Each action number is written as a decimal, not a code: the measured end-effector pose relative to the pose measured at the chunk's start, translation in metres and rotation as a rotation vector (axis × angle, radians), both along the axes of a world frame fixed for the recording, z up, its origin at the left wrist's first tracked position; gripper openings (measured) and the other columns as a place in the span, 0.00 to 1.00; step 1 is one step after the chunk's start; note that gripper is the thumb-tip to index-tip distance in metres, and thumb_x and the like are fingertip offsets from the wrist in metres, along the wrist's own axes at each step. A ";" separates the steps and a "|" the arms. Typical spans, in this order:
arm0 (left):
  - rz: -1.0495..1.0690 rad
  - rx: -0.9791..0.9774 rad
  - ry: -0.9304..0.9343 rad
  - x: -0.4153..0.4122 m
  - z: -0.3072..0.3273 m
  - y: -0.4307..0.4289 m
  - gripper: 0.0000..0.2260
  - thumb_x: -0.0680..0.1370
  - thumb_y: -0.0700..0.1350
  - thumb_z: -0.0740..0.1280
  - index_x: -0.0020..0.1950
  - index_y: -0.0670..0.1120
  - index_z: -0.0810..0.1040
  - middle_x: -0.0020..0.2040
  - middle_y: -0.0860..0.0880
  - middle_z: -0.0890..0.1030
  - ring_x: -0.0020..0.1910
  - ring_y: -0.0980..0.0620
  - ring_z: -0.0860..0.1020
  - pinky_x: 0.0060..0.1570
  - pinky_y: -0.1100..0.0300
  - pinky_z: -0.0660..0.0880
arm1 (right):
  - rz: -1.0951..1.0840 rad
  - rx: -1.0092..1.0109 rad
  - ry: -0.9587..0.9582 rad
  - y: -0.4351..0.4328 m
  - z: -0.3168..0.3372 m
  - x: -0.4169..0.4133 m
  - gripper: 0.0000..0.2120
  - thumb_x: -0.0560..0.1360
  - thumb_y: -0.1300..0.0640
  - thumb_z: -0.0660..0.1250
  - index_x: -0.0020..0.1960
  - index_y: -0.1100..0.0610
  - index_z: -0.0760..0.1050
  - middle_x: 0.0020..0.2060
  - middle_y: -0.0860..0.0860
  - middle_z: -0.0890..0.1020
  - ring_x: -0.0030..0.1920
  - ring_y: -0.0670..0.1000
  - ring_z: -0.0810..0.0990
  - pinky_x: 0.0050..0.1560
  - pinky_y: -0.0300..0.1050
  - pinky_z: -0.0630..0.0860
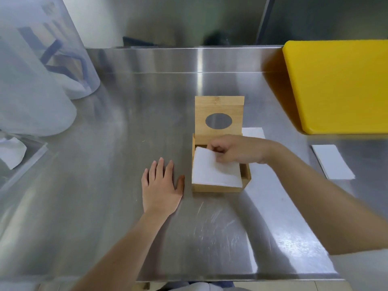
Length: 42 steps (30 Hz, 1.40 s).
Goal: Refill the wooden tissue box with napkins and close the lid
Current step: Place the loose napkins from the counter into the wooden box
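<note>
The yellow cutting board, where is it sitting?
The yellow cutting board lies at the far right of the steel counter, beyond and right of the wooden tissue box.

The left hand (160, 186) lies flat, fingers spread, just left of the open wooden tissue box (220, 186); the right hand (235, 151) curls over it, fingers pinching a white napkin (214, 171).

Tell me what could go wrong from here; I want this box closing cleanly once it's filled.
The napkin stack sits tilted, its near edge over the front rim of the wooden box, so the raised lid may not shut flat. The right hand pinches the stack's far edge and could crumple it. The left hand lies flat beside the box, apparently not bracing it, so it might slide.
</note>
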<state>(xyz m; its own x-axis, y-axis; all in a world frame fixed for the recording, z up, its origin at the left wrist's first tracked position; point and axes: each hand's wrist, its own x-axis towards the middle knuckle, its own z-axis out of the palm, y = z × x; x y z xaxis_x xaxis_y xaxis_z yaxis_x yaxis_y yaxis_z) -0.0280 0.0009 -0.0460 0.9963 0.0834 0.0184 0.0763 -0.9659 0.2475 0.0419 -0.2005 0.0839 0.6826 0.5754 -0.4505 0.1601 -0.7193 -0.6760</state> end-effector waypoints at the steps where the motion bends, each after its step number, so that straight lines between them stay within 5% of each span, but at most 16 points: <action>1: 0.003 0.001 -0.004 0.000 0.000 0.000 0.33 0.72 0.61 0.40 0.72 0.48 0.63 0.75 0.44 0.61 0.75 0.46 0.55 0.72 0.49 0.48 | 0.024 -0.075 -0.019 0.007 -0.005 0.002 0.07 0.74 0.69 0.56 0.44 0.60 0.69 0.39 0.50 0.72 0.42 0.50 0.69 0.40 0.43 0.66; 5: 0.009 0.012 0.001 0.001 -0.001 -0.001 0.33 0.72 0.61 0.41 0.71 0.48 0.64 0.74 0.44 0.63 0.74 0.45 0.56 0.72 0.49 0.49 | 0.055 -0.300 -0.089 0.020 -0.027 0.010 0.13 0.71 0.70 0.52 0.34 0.56 0.59 0.32 0.49 0.66 0.34 0.50 0.62 0.33 0.43 0.59; 8: 0.008 0.023 0.008 0.001 0.000 0.000 0.31 0.73 0.61 0.42 0.71 0.49 0.63 0.74 0.45 0.63 0.74 0.45 0.57 0.72 0.49 0.50 | 0.077 -0.384 -0.103 0.026 -0.036 0.011 0.15 0.72 0.71 0.53 0.33 0.54 0.61 0.31 0.49 0.68 0.32 0.49 0.65 0.31 0.40 0.61; 15: 0.000 0.044 0.019 0.002 -0.002 0.002 0.30 0.74 0.61 0.44 0.70 0.49 0.64 0.74 0.45 0.65 0.74 0.45 0.59 0.71 0.49 0.52 | 0.084 -0.410 -0.127 0.031 -0.048 0.010 0.15 0.75 0.68 0.55 0.57 0.60 0.73 0.47 0.55 0.78 0.43 0.54 0.75 0.38 0.41 0.70; 27: -0.013 0.027 0.038 0.003 0.001 0.003 0.24 0.78 0.58 0.52 0.72 0.50 0.61 0.75 0.45 0.60 0.75 0.45 0.54 0.72 0.49 0.48 | 0.077 -0.321 -0.204 0.014 -0.022 -0.005 0.11 0.77 0.59 0.58 0.58 0.58 0.70 0.54 0.53 0.79 0.48 0.54 0.75 0.46 0.47 0.73; 31: -0.011 0.030 0.046 0.002 0.002 0.001 0.24 0.78 0.57 0.53 0.72 0.49 0.60 0.76 0.45 0.59 0.75 0.45 0.54 0.73 0.48 0.49 | -0.122 -0.166 -0.295 -0.007 -0.006 -0.014 0.13 0.78 0.56 0.60 0.63 0.55 0.71 0.53 0.50 0.78 0.52 0.52 0.77 0.55 0.47 0.76; 35: 0.009 0.002 0.046 0.003 0.002 0.000 0.24 0.78 0.56 0.53 0.73 0.49 0.60 0.76 0.44 0.59 0.75 0.45 0.53 0.73 0.48 0.48 | -0.446 0.027 -0.513 -0.037 -0.008 -0.022 0.10 0.78 0.60 0.61 0.57 0.58 0.76 0.49 0.51 0.80 0.47 0.49 0.77 0.48 0.40 0.74; 42: 0.017 -0.023 0.052 0.002 0.004 -0.001 0.23 0.78 0.54 0.54 0.73 0.49 0.61 0.76 0.44 0.59 0.75 0.45 0.53 0.73 0.49 0.48 | -1.103 -0.062 -0.479 -0.130 -0.053 -0.026 0.09 0.76 0.64 0.59 0.50 0.61 0.77 0.43 0.53 0.78 0.44 0.55 0.75 0.45 0.42 0.68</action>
<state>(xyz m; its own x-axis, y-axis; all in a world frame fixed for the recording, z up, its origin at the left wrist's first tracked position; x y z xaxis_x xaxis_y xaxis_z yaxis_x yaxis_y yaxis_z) -0.0265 -0.0001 -0.0419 0.9944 0.0997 -0.0356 0.1056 -0.9584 0.2650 0.0156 -0.3301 0.0312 0.8992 -0.4370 -0.0228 -0.3361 -0.6563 -0.6755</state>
